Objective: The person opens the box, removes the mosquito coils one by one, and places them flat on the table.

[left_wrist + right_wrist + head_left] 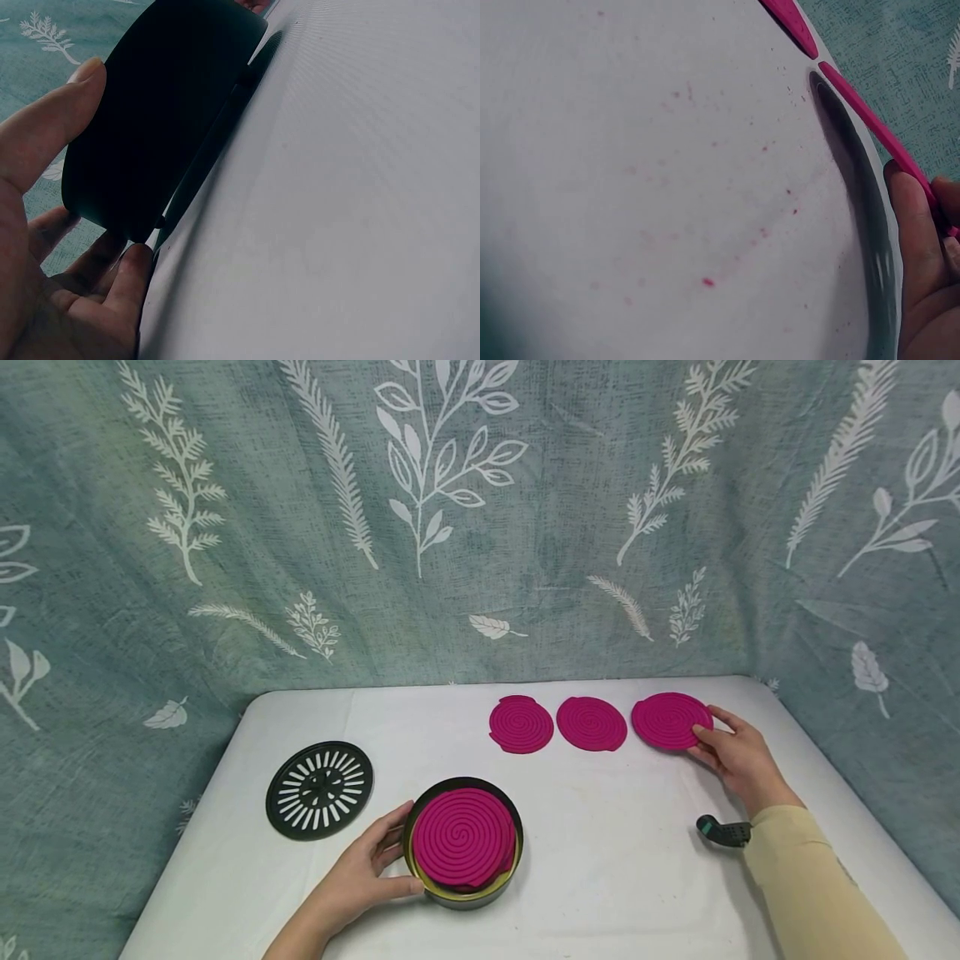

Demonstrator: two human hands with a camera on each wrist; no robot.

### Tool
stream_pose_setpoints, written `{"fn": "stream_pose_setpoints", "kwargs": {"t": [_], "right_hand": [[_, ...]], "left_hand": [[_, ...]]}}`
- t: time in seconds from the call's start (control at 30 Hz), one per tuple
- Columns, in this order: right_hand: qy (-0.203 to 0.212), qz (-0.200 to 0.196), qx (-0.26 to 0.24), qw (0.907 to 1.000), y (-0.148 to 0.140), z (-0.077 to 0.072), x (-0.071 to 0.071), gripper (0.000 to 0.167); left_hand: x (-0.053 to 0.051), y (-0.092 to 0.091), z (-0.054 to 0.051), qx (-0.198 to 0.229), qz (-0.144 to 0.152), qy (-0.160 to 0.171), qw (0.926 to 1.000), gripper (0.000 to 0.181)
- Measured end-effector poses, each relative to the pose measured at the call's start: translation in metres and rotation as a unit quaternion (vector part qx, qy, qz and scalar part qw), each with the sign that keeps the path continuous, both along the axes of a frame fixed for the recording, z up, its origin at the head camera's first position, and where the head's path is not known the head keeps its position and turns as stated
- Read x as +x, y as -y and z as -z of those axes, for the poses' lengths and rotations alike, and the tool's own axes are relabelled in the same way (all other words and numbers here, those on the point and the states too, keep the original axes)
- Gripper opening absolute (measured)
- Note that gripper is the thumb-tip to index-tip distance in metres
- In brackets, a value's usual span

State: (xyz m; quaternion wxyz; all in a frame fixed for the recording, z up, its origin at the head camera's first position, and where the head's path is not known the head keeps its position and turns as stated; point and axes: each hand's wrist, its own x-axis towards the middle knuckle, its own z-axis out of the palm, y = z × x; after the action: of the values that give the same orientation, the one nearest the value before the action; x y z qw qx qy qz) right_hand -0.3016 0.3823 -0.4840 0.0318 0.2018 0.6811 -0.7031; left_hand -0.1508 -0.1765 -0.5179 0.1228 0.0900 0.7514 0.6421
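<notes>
I see the right hand [741, 756] pinching the rightmost pink mosquito coil [666, 721] by its right edge, apparently just off the table [600, 843]; the left hand [358, 878] grips the left side of the round tin [465, 902].

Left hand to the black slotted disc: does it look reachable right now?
Likely yes: the black slotted disc lies close by on the table with nothing between, though the left hand grips the round tin.

The head view is evenly bright; both wrist views are dimmer, the tin [157, 112] nearly black, shadows darkening the surface [337, 210].
</notes>
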Motion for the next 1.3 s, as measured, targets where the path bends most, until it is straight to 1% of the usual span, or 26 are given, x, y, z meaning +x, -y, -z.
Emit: {"fn": "stream_pose_setpoints", "kwargs": {"t": [0.23,0.43,0.7,0.87,0.93,1.1,1.3], "right_hand": [[0.008,0.003,0.032,0.9994,-0.002,0.006,-0.005,0.074],[0.018,-0.017,0.055,0.9982,-0.005,0.008,-0.010,0.077],[0.033,-0.049,0.068,0.9960,-0.010,0.007,-0.015,0.076],[0.034,-0.056,0.091,0.9937,-0.010,0.005,-0.018,0.076],[0.034,-0.053,0.096,0.9934,-0.010,0.004,-0.018,0.076],[0.039,-0.046,0.085,0.9945,-0.011,0.000,-0.016,0.077],[0.035,-0.051,0.077,0.9951,-0.013,0.000,-0.014,0.079]], "left_hand": [[0.000,0.000,0.001,0.001,0.000,-0.009,1.0000,0.107],[0.000,0.000,0.000,-0.002,0.000,-0.006,1.0000,0.106],[0.000,0.000,0.000,0.001,0.001,0.005,1.0000,0.107],[0.000,0.000,0.001,-0.004,-0.003,0.005,1.0000,0.108],[0.000,0.000,0.001,-0.004,-0.003,0.005,1.0000,0.108],[0.000,0.000,0.001,0.002,-0.001,0.003,1.0000,0.106],[0.000,0.000,0.001,0.003,-0.002,0.001,1.0000,0.106]]}}
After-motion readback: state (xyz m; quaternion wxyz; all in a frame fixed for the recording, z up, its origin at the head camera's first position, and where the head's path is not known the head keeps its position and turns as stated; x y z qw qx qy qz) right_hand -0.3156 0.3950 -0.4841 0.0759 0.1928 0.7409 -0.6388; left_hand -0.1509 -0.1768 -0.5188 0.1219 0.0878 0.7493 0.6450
